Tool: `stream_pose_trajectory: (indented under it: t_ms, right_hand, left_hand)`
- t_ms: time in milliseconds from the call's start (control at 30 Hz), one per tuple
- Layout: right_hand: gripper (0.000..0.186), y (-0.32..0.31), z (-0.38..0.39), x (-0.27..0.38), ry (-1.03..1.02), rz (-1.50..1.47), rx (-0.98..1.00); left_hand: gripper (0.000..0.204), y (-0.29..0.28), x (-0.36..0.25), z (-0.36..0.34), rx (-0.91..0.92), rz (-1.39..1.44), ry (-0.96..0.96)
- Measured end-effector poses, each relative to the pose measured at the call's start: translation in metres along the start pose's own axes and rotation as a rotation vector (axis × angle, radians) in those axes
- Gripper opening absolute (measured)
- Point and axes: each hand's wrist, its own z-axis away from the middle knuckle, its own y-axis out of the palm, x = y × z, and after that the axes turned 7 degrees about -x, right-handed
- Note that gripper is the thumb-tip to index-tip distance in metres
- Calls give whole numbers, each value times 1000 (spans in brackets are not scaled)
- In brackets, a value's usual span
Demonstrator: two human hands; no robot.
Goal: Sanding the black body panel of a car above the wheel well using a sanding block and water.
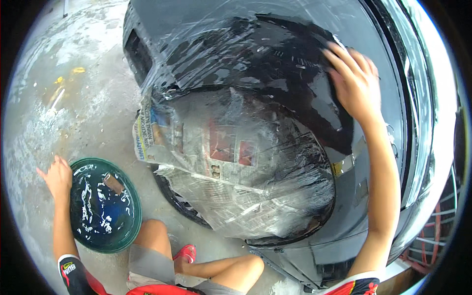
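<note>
On wet concrete floor (98, 113), beside black car body:

- Car panel (275, 64) — black, glossy, wet; fills upper centre & right of view. Wheel arch below it masked w/ newspaper (216, 157) under clear plastic sheet; tyre edge just visible at lower left of masking.
- Right hand (355, 81) — fingers spread, palm flat on panel above the arch, at upper right. Poss. a small pad or abrasive sheet under the palm; cannot tell, motion blur.
- Basin (129, 231) — round, green rim, holds water; on floor at lower left, well apart from panel. Small brownish rectangular piece (113, 183) lies in the water, long axis running upper left to lower right.
- Left hand (58, 177) — loosely open, empty, touching basin's left rim. Nearer hand to basin & floating piece, which lies just to its right.
- Person crouched; bare knees and red sandal (186, 253) at lower centre, between basin and wheel.
</note>
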Motion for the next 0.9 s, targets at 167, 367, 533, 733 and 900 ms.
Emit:
stream_pose_trajectory:
  t_ms: [167,367,533,733,900]
  right_hand:
    - [45,-81,224,-42,185,150,144]
    - [45,-7,36,27,10,-115,80]
    - [42,29,-28,48,-166,-258,49]
    - [39,-33,105,23,-220,-233,198]
    - [46,15,8,74,-353,-333,196]
  left_hand:
    - [33,-34,-18,3,40,22,-35]
    - [33,-47,-22,1,21,33,8]
    - [27,-29,-14,4,-115,12,31]
    - [28,-24,-8,6,-82,-3,20]
    - [32,-30,-27,1,28,-9,36]
